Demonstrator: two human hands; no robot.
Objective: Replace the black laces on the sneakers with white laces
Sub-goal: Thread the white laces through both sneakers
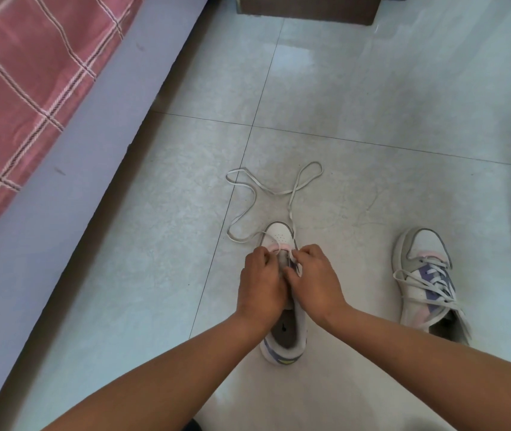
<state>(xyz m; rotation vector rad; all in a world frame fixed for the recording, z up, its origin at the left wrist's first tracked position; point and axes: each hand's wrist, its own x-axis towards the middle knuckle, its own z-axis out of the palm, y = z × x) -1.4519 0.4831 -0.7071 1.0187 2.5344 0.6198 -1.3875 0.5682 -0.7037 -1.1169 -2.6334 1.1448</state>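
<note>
Pinching the white lace [259, 194] at the lowest eyelets, both hands are working low in the middle of the frame over the near sneaker [282, 334]. The right hand [313, 278] is gripping the lace end with curled fingers; the left hand [260, 281] is curling on the other side, and what it is holding I cannot tell exactly. The loose lace is lying in loops on the tiled floor [372, 104] just above the toe. At the right edge, the second sneaker [425, 281] is already carrying pale laces. So, I judge, about half remains. Both forearms are reaching in from the bottom, wrists bent down.
</note>
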